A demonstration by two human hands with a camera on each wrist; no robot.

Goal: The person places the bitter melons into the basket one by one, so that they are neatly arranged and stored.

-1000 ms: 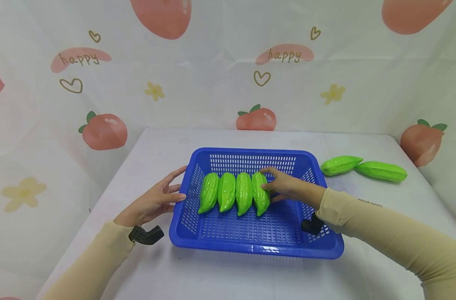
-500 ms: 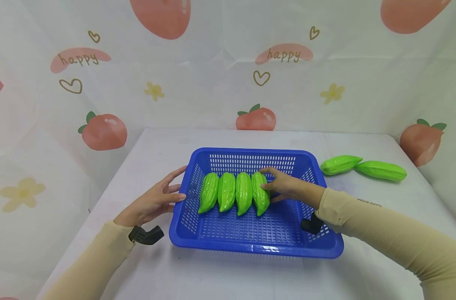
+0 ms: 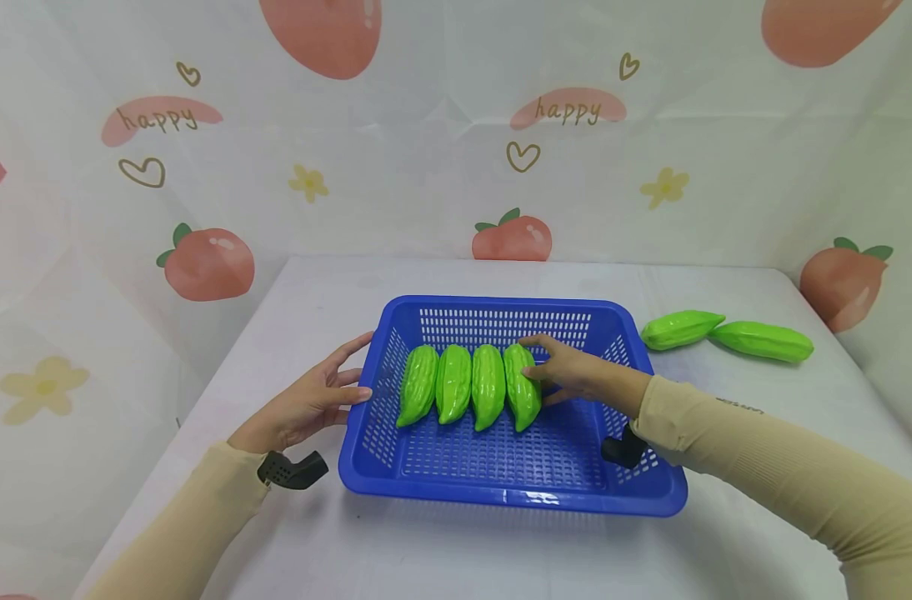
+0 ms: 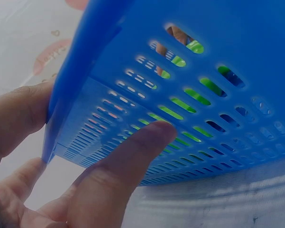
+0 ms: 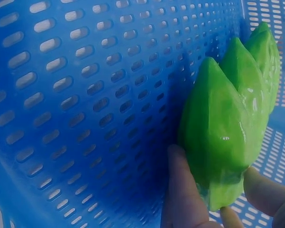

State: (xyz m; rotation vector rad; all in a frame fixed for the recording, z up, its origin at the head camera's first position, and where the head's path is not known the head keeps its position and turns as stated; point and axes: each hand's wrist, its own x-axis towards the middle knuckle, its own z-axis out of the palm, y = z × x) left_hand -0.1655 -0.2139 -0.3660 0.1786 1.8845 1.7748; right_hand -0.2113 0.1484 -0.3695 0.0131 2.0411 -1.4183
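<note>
In the head view, several glossy green bitter melons lie side by side in a blue plastic basket (image 3: 501, 498), tips towards the near side. My right hand (image 3: 576, 371) reaches inside and grips the rightmost bitter melon (image 3: 522, 392), its thumb on one side and its fingers round the other. The right wrist view shows this bitter melon (image 5: 218, 128) against the basket floor, its lower end between thumb and fingers. At the basket's left side, my left hand (image 3: 313, 396) has its fingers spread, fingertips at the rim. In the left wrist view the thumb (image 4: 128, 161) lies against the slotted outer wall.
Two more bitter melons, one nearer the basket (image 3: 681, 330) and one farther right (image 3: 764, 341), lie on the white-covered table (image 3: 328, 292) beyond the basket's right corner. Behind the table hangs a white cloth (image 3: 426, 167) printed with peaches, hearts and flowers.
</note>
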